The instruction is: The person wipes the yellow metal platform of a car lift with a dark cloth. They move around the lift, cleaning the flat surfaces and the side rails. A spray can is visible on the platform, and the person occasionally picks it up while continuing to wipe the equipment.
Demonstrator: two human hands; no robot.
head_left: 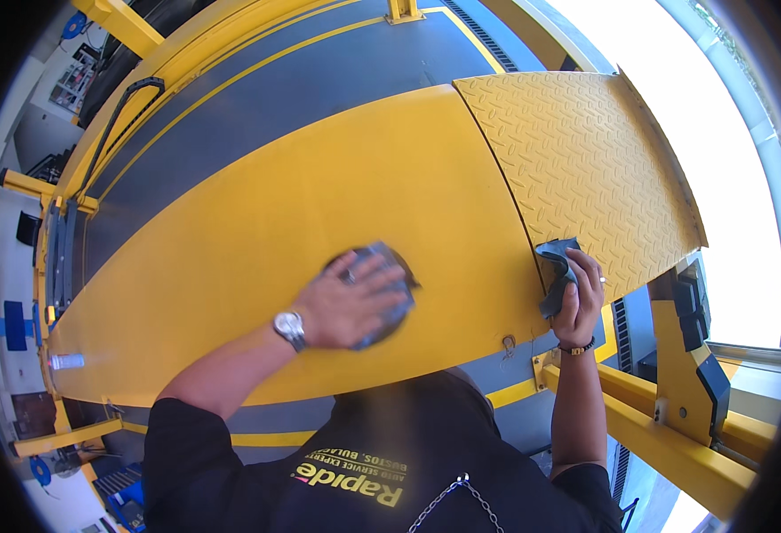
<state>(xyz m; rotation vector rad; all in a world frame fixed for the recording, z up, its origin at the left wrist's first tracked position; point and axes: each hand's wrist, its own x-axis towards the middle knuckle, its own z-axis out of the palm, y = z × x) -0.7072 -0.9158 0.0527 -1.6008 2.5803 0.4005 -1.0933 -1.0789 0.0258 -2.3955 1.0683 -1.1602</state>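
Observation:
My left hand (352,302) lies flat, fingers spread, over a dark grey-blue cloth (395,320) pressed against a smooth yellow ramp panel (390,169). Motion slightly blurs that hand and the cloth. At the panel's right end, my right hand (580,298) is closed round a second crumpled dark cloth (554,302). This cloth touches the seam beside a yellow tread-plate section (577,160). My left wrist wears a watch, my right a dark bracelet. A thin white item shows between the right fingers, too small to name.
A small can or bottle (67,361) stands at the panel's far left end. Yellow lift posts and beams (666,435) frame the right side. Below the panel is a grey floor with yellow lines (319,71). A blue tool cart (124,502) sits at lower left.

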